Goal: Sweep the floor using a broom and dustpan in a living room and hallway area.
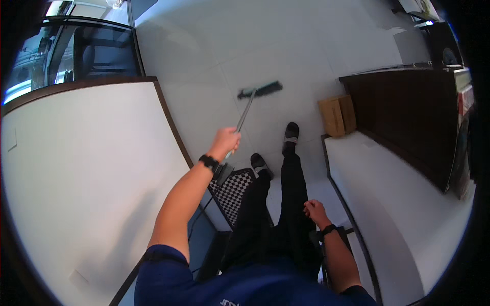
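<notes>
My left hand point(226, 140) is wrapped round the thin grey handle of a broom point(245, 113), arm stretched forward. The broom's head, pale green on top with dark bristles point(268, 90), rests on the tiled floor ahead of my feet. Below my left wrist a small dark grey piece point(224, 174) shows; I cannot tell whether it belongs to the broom. Beside my right thigh hangs my right hand point(316, 211), its fingers curled in and nothing visible in them.
A brown cardboard box point(333, 116) stands on the floor by a dark wooden cabinet point(398, 109) at right. A white half wall point(92, 153) with dark trim runs along the left. A black-and-white checkered mat point(233, 196) lies near my left foot.
</notes>
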A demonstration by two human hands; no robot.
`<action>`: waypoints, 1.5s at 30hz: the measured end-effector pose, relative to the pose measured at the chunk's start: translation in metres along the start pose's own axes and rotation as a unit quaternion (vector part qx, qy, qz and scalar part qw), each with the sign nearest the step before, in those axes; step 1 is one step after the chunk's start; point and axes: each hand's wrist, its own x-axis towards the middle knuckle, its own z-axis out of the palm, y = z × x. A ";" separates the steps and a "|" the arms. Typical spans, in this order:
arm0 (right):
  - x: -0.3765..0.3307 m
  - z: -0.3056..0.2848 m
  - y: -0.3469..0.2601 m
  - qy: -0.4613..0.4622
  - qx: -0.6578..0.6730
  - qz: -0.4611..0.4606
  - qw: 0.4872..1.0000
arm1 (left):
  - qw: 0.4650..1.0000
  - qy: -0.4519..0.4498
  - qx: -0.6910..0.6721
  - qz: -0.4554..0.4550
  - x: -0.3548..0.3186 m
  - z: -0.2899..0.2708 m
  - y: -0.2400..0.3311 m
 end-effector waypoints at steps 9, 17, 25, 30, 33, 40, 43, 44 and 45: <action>0.036 -0.092 -0.061 0.012 0.001 -0.003 1.000 | 0.996 0.073 -0.012 0.046 0.133 0.079 0.118; 0.051 -0.120 -0.085 -0.012 -0.001 0.011 1.000 | 0.987 0.134 -0.008 0.089 0.018 0.059 -0.040; 0.064 -0.111 -0.124 -0.036 -0.042 0.007 0.998 | 0.876 0.285 -0.285 -0.264 -0.150 0.064 -0.132; 0.055 -0.092 -0.152 -0.041 -0.061 0.016 0.997 | 0.749 0.046 -0.648 -0.133 -0.089 0.006 -0.201; 0.047 -0.092 -0.159 -0.025 -0.113 0.024 0.993 | 0.818 0.081 -0.567 -0.046 -0.050 0.033 -0.115; 0.034 -0.048 -0.198 -0.013 -0.195 0.004 0.981 | 0.796 0.032 -0.595 -0.105 0.003 0.007 0.028; 0.031 -0.017 -0.225 -0.023 -0.230 0.016 0.973 | 0.831 0.016 -0.552 -0.067 -0.006 -0.031 0.035; 0.031 -0.005 -0.236 -0.024 -0.257 0.018 0.966 | 0.846 0.031 -0.530 -0.042 -0.015 -0.037 0.023; 0.029 0.004 -0.245 -0.024 -0.264 0.017 0.964 | 0.851 0.040 -0.523 -0.024 -0.031 -0.041 0.012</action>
